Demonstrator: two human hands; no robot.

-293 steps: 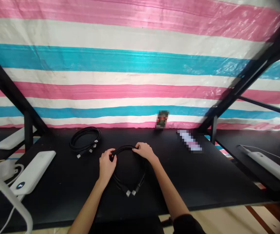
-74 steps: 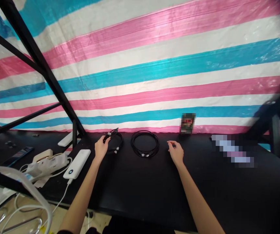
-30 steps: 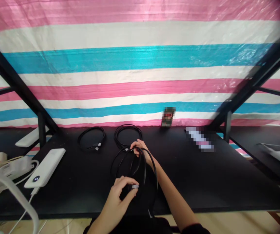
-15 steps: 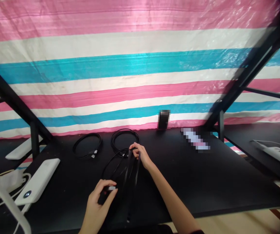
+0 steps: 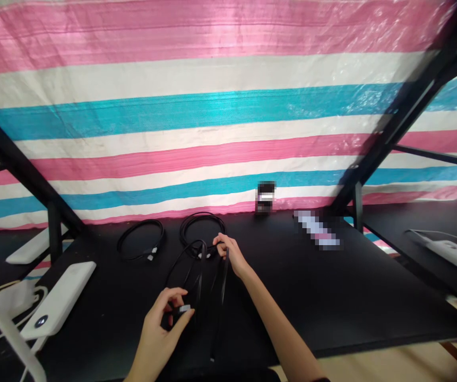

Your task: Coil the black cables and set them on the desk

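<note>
Cable (image 5: 225, 276) is held in both hands over the middle of the table (image 5: 311, 297), with its loops hanging toward the near edge. White wiring (image 5: 13, 302) crosses the left edge. Beside it, the power bank (image 5: 69, 292) lies obliquely along the same edge. Left frame (image 5: 25, 170) rises at the far left corner.

Left coil (image 5: 162, 233) lies flat by the far edge, plugs facing near. Left hand (image 5: 158, 323), nearer, pinches one plug (image 5: 184, 308) of the cable between thumb and fingers. Far coil (image 5: 182, 233) lies right of the left coil, a gap between them. A loose cable end hangs between the hands, low, toward the near edge.

Right hand (image 5: 230, 252) has its fingers curled on the upper loops, just beside the far coil; contact with that coil cannot be determined. Bare tabletop extends from the right forearm to the right edge. Box (image 5: 266, 196), pixelated, stands at the far edge; right frame (image 5: 387, 127) bounds the far right corner.
</note>
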